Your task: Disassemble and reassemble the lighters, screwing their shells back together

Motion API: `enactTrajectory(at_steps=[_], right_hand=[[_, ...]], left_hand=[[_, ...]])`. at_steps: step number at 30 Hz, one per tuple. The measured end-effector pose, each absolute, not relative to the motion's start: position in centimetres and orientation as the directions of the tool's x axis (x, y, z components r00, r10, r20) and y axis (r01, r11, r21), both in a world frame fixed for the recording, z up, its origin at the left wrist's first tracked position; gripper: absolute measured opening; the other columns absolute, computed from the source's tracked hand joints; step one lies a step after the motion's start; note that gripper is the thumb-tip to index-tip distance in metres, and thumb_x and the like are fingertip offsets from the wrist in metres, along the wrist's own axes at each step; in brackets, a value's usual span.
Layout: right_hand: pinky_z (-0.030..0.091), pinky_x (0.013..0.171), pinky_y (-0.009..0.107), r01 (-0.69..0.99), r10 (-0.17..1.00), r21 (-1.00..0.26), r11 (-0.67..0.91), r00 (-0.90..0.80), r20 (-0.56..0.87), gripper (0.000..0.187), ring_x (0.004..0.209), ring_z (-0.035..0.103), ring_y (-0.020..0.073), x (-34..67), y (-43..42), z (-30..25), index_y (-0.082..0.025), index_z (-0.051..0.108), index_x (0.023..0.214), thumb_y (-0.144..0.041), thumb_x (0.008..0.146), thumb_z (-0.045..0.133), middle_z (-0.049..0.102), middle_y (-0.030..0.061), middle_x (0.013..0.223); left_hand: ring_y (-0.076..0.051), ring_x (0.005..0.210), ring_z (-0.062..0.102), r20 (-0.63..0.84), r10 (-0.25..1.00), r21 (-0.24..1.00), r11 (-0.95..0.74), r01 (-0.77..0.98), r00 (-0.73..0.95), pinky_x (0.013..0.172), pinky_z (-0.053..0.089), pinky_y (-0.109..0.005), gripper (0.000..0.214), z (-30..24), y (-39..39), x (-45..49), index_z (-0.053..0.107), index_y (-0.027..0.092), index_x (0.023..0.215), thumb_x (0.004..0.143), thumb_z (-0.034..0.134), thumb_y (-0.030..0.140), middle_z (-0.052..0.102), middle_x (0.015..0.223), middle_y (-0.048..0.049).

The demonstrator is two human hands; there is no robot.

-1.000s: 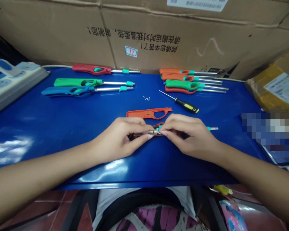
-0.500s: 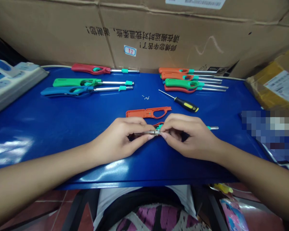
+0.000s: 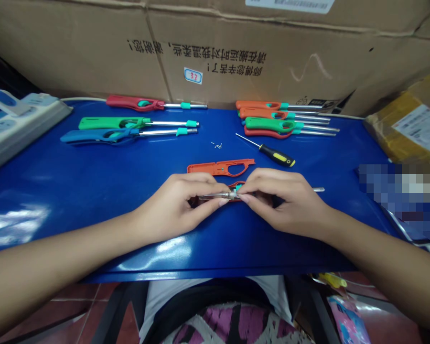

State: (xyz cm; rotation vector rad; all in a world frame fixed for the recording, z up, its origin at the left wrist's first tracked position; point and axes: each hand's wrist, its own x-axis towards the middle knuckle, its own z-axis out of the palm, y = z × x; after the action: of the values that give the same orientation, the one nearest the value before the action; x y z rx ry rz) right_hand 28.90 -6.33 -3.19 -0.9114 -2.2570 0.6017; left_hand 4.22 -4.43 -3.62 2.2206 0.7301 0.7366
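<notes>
Fingers of the left hand (image 3: 177, 203) pinch a slim translucent tube (image 3: 215, 195), contents indistinct; the right hand (image 3: 290, 203) pinches its pale end (image 3: 232, 194).

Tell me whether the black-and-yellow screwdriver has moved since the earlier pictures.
No. Judged against the numbered sticker on the cardboard box, the screwdriver lies in the same place and angle; only the whole view shifted slightly.

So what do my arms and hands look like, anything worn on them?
Your left hand and right hand are ungloved, with no rings, watch or bracelet visible. The left forearm and right forearm are bare too, no sleeves in view.
</notes>
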Motion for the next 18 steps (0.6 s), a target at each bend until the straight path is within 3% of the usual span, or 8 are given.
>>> enactTrajectory(at_steps=[6, 14, 18], right_hand=[[0.054, 0.071, 0.027, 0.420, 0.683, -0.563, 0.712, -0.600, 0.416, 0.015, 0.081, 0.066, 0.0143, 28.91, -6.15, -3.07, -0.019, 0.071, 0.098, -0.013, 0.097, 0.058, 0.072, 0.0051, 0.089], [0.055, 0.075, 0.028, 0.399, 0.661, -0.560, 0.726, -0.631, 0.407, 0.016, 0.084, 0.067, 0.0144, 28.88, -6.26, -3.02, -0.019, 0.071, 0.097, -0.012, 0.098, 0.056, 0.071, 0.0054, 0.090], [0.052, 0.070, 0.027, 0.437, 0.688, -0.563, 0.702, -0.621, 0.375, 0.012, 0.080, 0.064, 0.0134, 28.83, -6.51, -2.89, -0.019, 0.070, 0.095, -0.013, 0.095, 0.059, 0.069, 0.0040, 0.090]], left_hand=[[-0.015, 0.088, 0.072, 0.294, 0.666, 0.736, -0.616, 0.283, 0.685, 0.080, 0.060, -0.025, 0.023, -3.61, -4.37, 4.24, 0.076, 0.020, 0.116, 0.098, 0.063, 0.024, 0.076, 0.103, -0.0063], [-0.014, 0.089, 0.071, 0.331, 0.636, 0.719, -0.649, 0.251, 0.697, 0.083, 0.059, -0.025, 0.022, -3.64, -4.28, 4.24, 0.077, 0.020, 0.115, 0.098, 0.063, 0.021, 0.076, 0.102, -0.0058], [-0.013, 0.088, 0.072, 0.363, 0.614, 0.680, -0.689, 0.251, 0.701, 0.082, 0.059, -0.023, 0.021, -3.51, -4.28, 4.23, 0.076, 0.019, 0.114, 0.097, 0.064, 0.019, 0.076, 0.102, -0.0053]])
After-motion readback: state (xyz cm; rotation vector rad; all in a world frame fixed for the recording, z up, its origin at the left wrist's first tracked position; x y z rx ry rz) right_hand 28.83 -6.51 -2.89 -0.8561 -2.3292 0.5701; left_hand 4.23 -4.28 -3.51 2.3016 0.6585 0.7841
